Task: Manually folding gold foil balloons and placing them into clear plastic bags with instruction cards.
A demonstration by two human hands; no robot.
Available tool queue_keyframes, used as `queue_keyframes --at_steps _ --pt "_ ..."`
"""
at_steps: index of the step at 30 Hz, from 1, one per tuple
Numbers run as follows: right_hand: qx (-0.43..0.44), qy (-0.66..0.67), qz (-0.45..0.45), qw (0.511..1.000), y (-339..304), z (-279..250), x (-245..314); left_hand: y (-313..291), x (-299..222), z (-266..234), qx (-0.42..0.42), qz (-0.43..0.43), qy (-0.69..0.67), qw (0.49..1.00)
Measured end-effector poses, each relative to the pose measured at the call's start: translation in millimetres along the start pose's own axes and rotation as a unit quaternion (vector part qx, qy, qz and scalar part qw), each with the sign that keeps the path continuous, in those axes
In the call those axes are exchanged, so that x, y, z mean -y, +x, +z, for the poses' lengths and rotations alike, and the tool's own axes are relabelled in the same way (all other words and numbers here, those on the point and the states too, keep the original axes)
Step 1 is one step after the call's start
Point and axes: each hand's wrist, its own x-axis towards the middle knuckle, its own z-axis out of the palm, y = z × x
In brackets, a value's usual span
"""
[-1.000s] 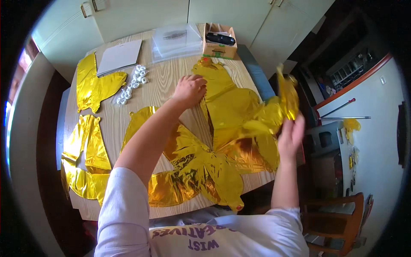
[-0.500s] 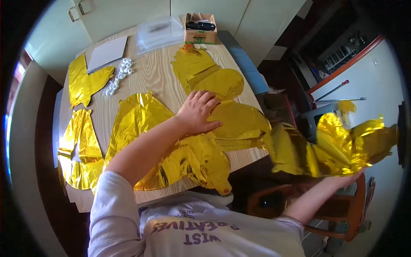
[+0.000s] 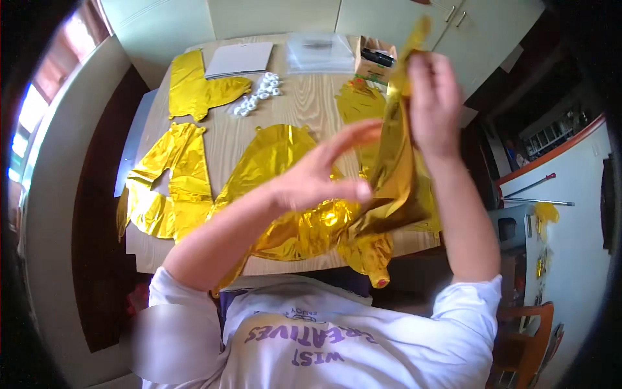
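Observation:
My right hand [image 3: 435, 104], raised over the right side of the table, grips a flat gold foil balloon [image 3: 394, 165] near its upper end. The foil hangs down from the fingers in loose folds. Against the near side of that foil, my left hand [image 3: 308, 178] has its thumb and fingers spread apart. Beneath both hands lies another uninflated gold foil balloon [image 3: 272, 146], partly covered by my left forearm. A crumpled gold foil piece [image 3: 369, 249] with a reddish tip hangs over the front edge.
Two more gold foil shapes, one far left [image 3: 188, 84] and one nearer [image 3: 172, 162], lie flat on the wooden table [image 3: 304, 104]. White ribbon rolls [image 3: 259, 94], grey sheets [image 3: 238, 59], clear plastic bags [image 3: 319, 53] and a small cardboard box [image 3: 374, 68] holding a black object stand behind.
My right hand has swung the gold foil balloon from beyond the table's right side up over the table. My left hand has lifted off the foil there and opened. The view has turned.

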Motion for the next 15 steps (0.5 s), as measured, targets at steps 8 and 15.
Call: queue_keyframes --at_steps 8,15 --pt "0.019 -0.295 -0.143 0.944 -46 158 -71 -117 2 16 -0.235 -0.228 -0.344 0.88" --pt "0.2 -0.323 0.018 0.925 -123 216 -105 -178 27 -18 -0.279 -0.286 -0.273 0.875"
